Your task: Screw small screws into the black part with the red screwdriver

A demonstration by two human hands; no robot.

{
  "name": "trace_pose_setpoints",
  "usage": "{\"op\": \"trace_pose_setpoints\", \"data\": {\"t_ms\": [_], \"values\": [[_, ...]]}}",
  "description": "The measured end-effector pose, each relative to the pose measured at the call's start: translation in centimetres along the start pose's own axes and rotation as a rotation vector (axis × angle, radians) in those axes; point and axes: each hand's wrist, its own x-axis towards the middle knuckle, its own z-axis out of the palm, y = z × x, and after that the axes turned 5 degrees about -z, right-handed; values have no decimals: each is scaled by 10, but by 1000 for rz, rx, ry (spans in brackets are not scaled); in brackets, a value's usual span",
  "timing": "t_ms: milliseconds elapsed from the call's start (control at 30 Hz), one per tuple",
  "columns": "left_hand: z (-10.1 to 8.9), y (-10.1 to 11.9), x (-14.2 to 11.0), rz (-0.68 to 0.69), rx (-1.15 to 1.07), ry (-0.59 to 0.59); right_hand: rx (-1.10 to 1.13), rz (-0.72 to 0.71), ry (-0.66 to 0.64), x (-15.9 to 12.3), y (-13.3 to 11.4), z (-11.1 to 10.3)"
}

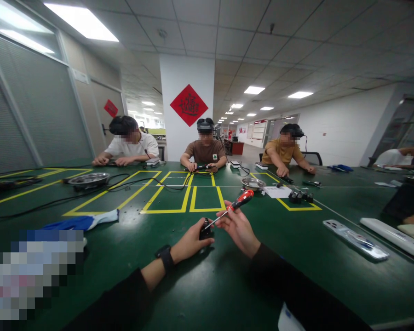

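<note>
My left hand (pixel 191 240) is closed around a small black part with a round metal-ringed top (pixel 206 226), just above the green table (pixel 207 285). Between the fingers of my right hand (pixel 239 227) is a screwdriver (pixel 241 199) with a red and black handle. The handle points up and to the right, while the thin shaft slants down left. Its tip meets the black part near my left fingers; whether it sits in a screw is too small to tell.
A blue and white glove (pixel 86 222) lies to the left. Metal bowls (pixel 89 180) (pixel 253 184), black cables (pixel 55 202), black parts (pixel 300 196) and white paper (pixel 277 191) are farther off. At right lie a phone-like silver object (pixel 355 239) and a white case (pixel 395 236). Several people sit across the table.
</note>
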Motion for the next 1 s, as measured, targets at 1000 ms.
{"op": "trace_pose_setpoints", "data": {"t_ms": [1000], "values": [[-3, 3, -12, -49, -58, 119, -123, -114, 16, -3, 3, 7]]}}
